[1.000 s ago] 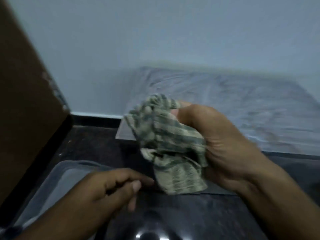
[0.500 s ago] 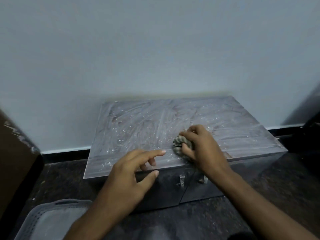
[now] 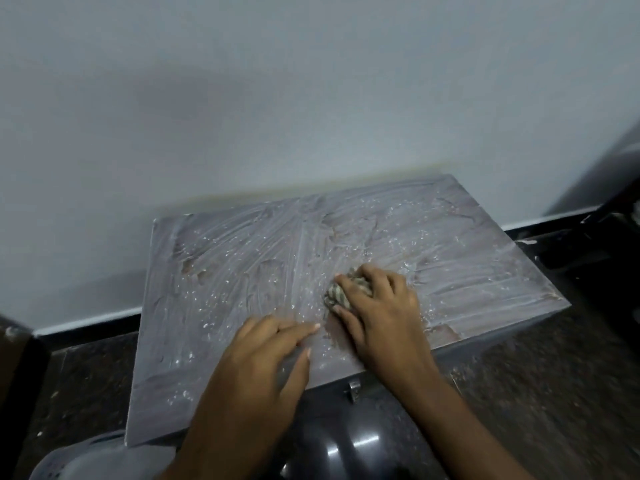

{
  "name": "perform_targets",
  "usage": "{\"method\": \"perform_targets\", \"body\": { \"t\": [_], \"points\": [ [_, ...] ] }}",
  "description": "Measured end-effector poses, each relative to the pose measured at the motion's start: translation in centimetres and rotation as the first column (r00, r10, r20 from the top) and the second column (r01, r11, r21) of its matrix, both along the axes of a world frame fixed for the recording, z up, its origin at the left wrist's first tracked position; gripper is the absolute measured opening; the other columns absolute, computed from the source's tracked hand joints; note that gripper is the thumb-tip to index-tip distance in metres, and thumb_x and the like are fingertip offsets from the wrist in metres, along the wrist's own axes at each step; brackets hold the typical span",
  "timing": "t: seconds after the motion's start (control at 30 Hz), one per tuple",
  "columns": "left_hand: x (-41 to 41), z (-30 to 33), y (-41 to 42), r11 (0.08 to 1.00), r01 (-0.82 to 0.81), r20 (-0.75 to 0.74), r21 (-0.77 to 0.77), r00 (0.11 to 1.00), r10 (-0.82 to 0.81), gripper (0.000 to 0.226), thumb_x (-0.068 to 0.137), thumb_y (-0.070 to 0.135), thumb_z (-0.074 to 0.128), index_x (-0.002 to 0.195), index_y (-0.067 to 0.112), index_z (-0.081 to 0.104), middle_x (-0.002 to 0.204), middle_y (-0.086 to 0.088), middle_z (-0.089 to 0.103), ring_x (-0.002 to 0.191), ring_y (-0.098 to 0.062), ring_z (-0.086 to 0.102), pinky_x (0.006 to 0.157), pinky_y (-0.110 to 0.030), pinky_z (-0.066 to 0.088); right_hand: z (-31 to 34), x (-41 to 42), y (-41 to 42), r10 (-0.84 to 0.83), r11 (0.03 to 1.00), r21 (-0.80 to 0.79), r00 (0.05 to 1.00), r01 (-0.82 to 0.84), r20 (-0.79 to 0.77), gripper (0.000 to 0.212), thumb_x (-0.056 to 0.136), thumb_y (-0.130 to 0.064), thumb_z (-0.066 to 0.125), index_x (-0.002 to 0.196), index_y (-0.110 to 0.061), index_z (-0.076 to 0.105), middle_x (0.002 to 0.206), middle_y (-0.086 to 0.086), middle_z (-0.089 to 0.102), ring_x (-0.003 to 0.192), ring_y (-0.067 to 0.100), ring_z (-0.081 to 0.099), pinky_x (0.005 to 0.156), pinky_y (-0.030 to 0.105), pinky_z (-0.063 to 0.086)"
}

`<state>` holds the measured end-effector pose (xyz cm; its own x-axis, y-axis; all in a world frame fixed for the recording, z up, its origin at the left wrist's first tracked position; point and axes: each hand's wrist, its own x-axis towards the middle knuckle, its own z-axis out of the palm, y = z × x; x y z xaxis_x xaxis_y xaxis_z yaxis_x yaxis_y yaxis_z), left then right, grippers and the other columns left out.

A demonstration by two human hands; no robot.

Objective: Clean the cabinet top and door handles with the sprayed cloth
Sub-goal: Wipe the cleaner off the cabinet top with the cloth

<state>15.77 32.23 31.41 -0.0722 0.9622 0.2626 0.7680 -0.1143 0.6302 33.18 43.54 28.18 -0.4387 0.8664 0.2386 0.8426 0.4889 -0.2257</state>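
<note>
- My right hand [image 3: 377,306] is down on the cabinet top [image 3: 242,271], fingers curled over the bunched cloth [image 3: 341,294] and gripping it, pressing it onto the surface.
- The cloth sits right of the middle of the top, nearer the front edge than the back; only a striped wad of it pokes out past my fingers.
- My left hand [image 3: 263,358] lies at the front edge, just left of the right one, fingers stretched out fairly straight with the tips on the top, thumb out to the side, nothing held.
- The top is smeared all over with pale wiping streaks and dotted with small white flecks, thickest across the left half and the middle.
- One door handle [image 3: 354,389] shows as a small metal piece on the cabinet front, just under the front edge, between my two wrists.
- The cabinet backs against a pale wall [image 3: 277,98] and stands on a dark speckled floor [image 3: 554,393].
- A light plastic basket [image 3: 86,459] peeks in by the cabinet's front left corner.
- A shiny dark rounded object [image 3: 343,448] sits low in front; I cannot tell what it is.
</note>
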Motion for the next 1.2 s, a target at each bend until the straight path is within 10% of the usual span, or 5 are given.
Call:
{"method": "perform_targets", "body": {
  "t": [0.37,0.53,0.67,0.93,1.2],
  "points": [
    [0.3,0.4,3.6,0.989,-0.076,-0.298,-0.125,0.954,0.036,0.044,0.096,0.038,0.056,0.138,0.022,0.054,0.131,0.001,0.054,0.12,-0.019,0.046,0.1,-0.035,0.037,-0.5,-1.5,-2.3,0.099,0.995,-0.021,0.994,-0.1,-0.037,0.047,0.095,-0.047,0.039,0.132,-0.025,0.055,0.129,0.004,0.053,0.113,0.024,0.041,0.091,0.045,0.046],
    [0.5,-1.1,2.3,0.986,-0.158,-0.285,-0.048,0.949,0.138,0.046,0.093,0.036,0.056,0.135,0.018,0.056,0.131,-0.001,0.054,0.121,-0.019,0.045,0.103,-0.038,0.037,0.7,-0.5,-1.4,0.179,0.981,-0.066,0.983,-0.181,-0.033,0.057,0.094,-0.051,0.029,0.137,-0.02,0.05,0.137,0.005,0.047,0.122,0.025,0.041,0.1,0.042,0.039],
    [2.0,-2.1,0.2,0.988,-0.151,-0.257,0.017,0.954,0.151,0.037,0.093,0.031,0.059,0.128,0.018,0.061,0.125,0.004,0.055,0.118,-0.015,0.047,0.101,-0.028,0.033,-0.2,2.3,-2.7,0.333,0.942,-0.033,0.943,-0.334,-0.022,0.05,0.093,-0.033,0.057,0.141,-0.02,0.05,0.134,0.003,0.052,0.12,0.025,0.043,0.098,0.041,0.042],
    [3.6,-2.4,-1.5,0.972,-0.231,-0.269,0.036,0.935,0.232,0.035,0.09,0.029,0.063,0.124,0.018,0.065,0.121,0.004,0.059,0.114,-0.014,0.048,0.099,-0.034,0.041,0.1,-0.3,-2.8,0.197,0.979,-0.031,0.976,-0.201,-0.095,0.049,0.095,-0.042,0.038,0.134,-0.016,0.054,0.133,0.007,0.053,0.116,0.027,0.042,0.097,0.045,0.044],
    [2.6,-2.1,-3.2,0.948,-0.305,-0.19,0.092,0.929,0.317,0.029,0.091,0.021,0.066,0.12,0.018,0.068,0.119,0.008,0.061,0.115,-0.009,0.049,0.101,-0.027,0.04,-0.3,2.4,-0.1,0.173,0.984,-0.021,0.978,-0.177,-0.117,0.043,0.095,-0.029,0.059,0.136,-0.018,0.056,0.133,0.003,0.054,0.117,0.024,0.041,0.101,0.043,0.043]
  ]
}}
